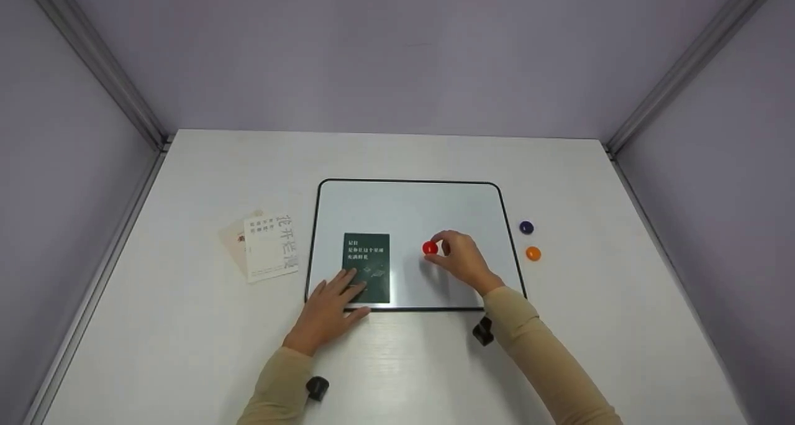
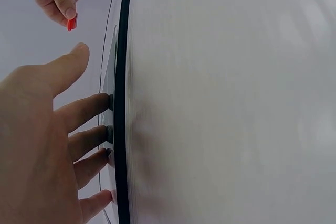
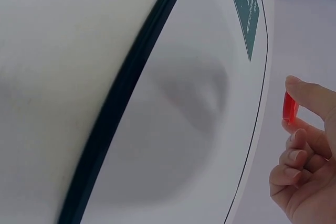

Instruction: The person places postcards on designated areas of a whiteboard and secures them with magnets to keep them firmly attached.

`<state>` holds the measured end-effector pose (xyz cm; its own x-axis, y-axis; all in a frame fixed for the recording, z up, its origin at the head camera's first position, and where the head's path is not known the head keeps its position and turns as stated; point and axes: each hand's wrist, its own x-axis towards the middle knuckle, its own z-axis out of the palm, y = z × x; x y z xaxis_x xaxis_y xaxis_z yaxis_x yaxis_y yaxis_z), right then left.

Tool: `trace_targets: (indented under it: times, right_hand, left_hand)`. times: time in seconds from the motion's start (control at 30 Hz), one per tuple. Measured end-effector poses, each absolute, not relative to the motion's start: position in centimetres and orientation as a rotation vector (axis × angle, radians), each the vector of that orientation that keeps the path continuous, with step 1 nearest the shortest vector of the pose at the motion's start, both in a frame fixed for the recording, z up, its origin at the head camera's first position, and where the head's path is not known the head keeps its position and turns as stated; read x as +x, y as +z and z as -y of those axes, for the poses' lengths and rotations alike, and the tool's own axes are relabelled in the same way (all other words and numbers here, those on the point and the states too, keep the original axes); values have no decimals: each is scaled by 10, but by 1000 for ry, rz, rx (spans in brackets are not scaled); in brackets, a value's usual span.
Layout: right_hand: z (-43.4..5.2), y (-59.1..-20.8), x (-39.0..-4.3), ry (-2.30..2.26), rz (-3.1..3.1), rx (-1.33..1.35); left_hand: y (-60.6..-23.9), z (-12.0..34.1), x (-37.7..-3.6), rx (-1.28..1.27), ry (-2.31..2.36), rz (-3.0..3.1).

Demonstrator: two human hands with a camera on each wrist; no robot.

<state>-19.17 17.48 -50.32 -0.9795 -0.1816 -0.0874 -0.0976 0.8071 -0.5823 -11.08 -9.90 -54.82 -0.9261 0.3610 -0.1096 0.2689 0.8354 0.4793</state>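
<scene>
A black-edged whiteboard (image 1: 410, 207) lies on the white table. On its left half is a dark green card (image 1: 377, 257) with pale lettering. The left hand (image 1: 329, 312) rests its fingertips on the card's lower left part, fingers spread and nearly straight, covering that corner. Over the board, right of the card, the right hand (image 1: 463, 260) pinches a red round magnet (image 1: 429, 248) between thumb and index finger. In the right wrist view the magnet (image 3: 290, 108) is held edge-on above the board, apart from it, its other fingers loosely curled.
Right of the board lie a dark blue round magnet (image 1: 526, 227) and an orange one (image 1: 533, 253). Left of the board, a white card (image 1: 271, 251) with lettering overlaps a beige card (image 1: 233, 242). Pale walls (image 1: 385, 52) enclose the table's back and sides.
</scene>
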Motion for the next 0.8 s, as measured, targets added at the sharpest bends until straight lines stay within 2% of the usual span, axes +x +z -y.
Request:
trace_targets:
  times: [0.8]
  right_hand:
    - [-149, -501, -198, -878, -2849, -224]
  left_hand:
    - [-550, 100, -111, 511, 686, -2819]
